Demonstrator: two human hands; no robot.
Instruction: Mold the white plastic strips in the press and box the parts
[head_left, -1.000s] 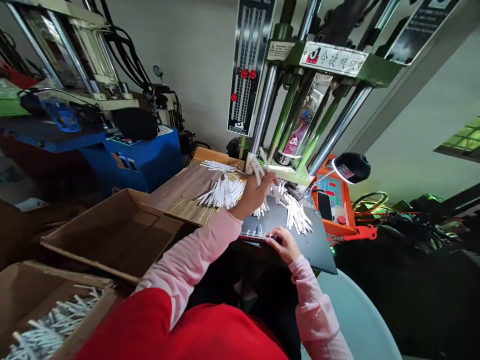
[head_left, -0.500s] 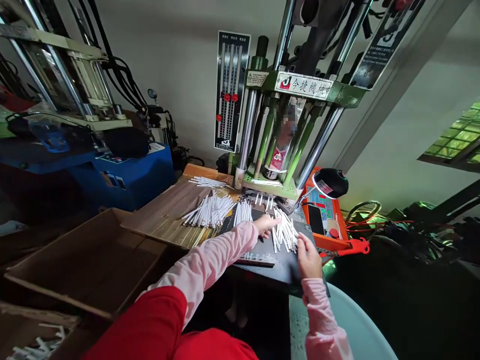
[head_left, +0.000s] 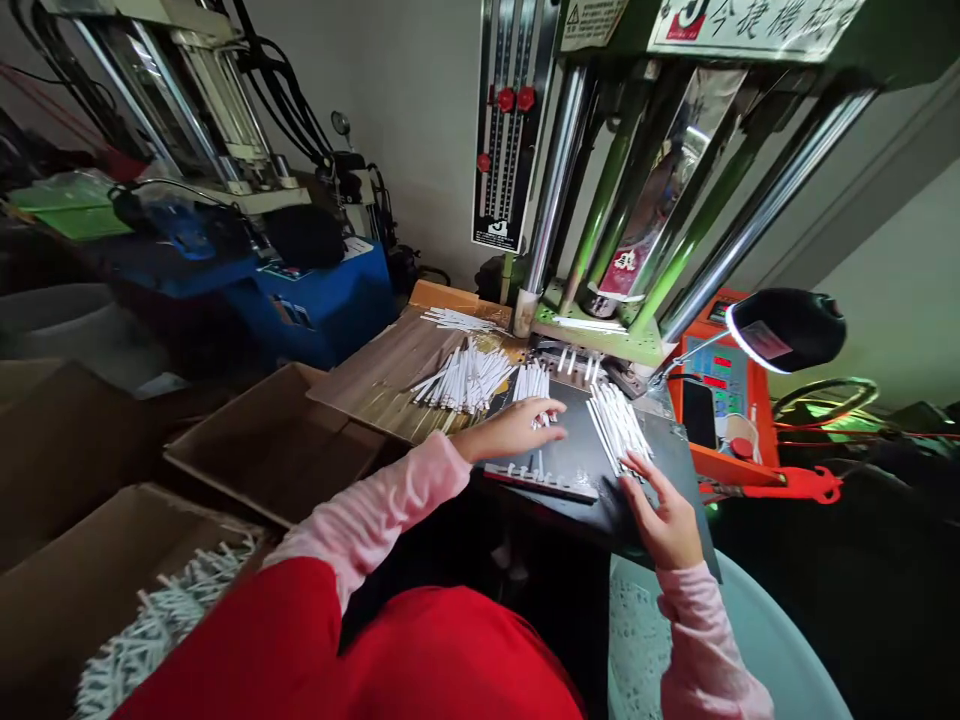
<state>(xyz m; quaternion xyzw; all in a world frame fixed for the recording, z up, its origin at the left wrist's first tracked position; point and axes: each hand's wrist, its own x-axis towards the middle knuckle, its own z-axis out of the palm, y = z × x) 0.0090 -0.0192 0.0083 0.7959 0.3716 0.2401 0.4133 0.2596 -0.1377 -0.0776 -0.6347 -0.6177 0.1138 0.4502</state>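
The right hand [head_left: 665,512] is set, fingers loosely bent, at the near end of the white stick pile [head_left: 616,420]; any grip cannot be told. Beyond, the left hand [head_left: 514,427], fingers parted, has been shifted from that pile to the middle bundle [head_left: 532,381].

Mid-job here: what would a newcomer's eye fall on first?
Probably the tall green press with shiny metal columns, filling the upper right, and the bright orange control box to its right. Below the press, a loose bunch of thin white sticks lies on the dark flat board, the right hand at the bunch's near end. Further left, a fanned pile of white sticks lies on the brown wood-grained tabletop.
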